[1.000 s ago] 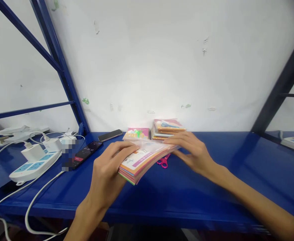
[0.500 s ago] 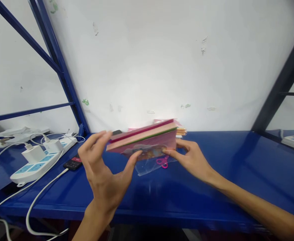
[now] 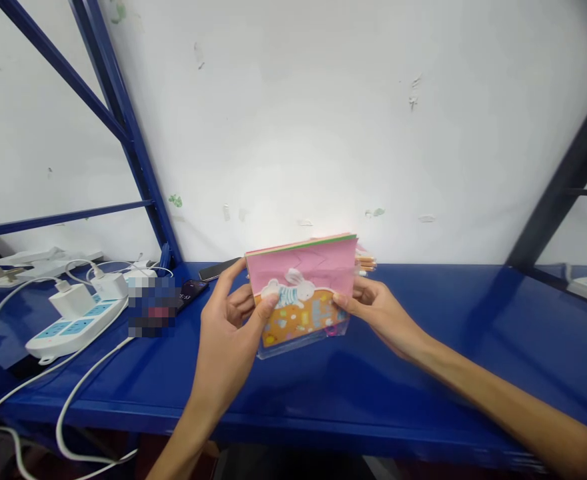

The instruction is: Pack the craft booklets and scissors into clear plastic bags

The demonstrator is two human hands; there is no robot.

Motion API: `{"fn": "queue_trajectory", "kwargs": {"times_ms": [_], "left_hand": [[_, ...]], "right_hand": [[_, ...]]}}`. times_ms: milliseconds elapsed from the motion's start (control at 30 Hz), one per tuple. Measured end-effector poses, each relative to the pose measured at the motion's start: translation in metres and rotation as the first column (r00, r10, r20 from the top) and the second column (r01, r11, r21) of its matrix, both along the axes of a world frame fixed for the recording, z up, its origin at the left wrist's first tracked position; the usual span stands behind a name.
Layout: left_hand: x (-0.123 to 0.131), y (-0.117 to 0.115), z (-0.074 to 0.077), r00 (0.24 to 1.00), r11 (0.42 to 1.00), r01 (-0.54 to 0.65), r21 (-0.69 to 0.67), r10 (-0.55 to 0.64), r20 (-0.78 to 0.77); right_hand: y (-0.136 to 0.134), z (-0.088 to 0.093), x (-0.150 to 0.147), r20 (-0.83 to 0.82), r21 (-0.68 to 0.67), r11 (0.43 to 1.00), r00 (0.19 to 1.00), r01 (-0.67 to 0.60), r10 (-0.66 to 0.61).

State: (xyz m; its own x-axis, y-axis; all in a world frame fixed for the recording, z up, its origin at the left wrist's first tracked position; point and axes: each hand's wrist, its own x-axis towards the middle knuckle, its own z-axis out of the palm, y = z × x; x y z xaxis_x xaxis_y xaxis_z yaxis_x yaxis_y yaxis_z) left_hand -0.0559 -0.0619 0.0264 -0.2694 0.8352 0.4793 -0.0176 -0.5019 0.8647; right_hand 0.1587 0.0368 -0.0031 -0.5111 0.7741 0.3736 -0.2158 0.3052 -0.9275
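The left hand (image 3: 226, 333) and right hand (image 3: 378, 313) have turned a clear-sleeved pink rabbit-print paper stack (image 3: 301, 300) upright, each pinching a side edge between thumb and fingers.

Scuffed white wall (image 3: 293, 120) with flaking patches and small green marks (image 3: 175, 201) behind a blue steel shelving frame (image 3: 118, 113). Diagonal braces at left, dark upright (image 3: 568, 180) at right, glossy blue shelf top (image 3: 443, 333) running across.

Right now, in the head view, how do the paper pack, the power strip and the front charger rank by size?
Paper pack and power strip look alike; nearness makes it unsure. Smallest: front charger.
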Motion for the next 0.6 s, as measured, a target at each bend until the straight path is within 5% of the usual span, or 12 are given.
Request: {"fn": "queue_trajectory", "kwargs": {"times_ms": [267,600], "left_hand": [[-0.003,0.000,0.000,1.000,1.000,-0.016,-0.006,0.016,-0.024],[-0.016,0.014,-0.009,0.994,0.980,0.110,-0.167,-0.112,-0.002]], "right_hand": [[-0.002,0.002,-0.002,0.054,0.045,0.997,0.997,0.055,-0.057],[-0.005,0.004,-0.003,0.136,0.089,0.996,0.990,0.007,-0.019]]}}
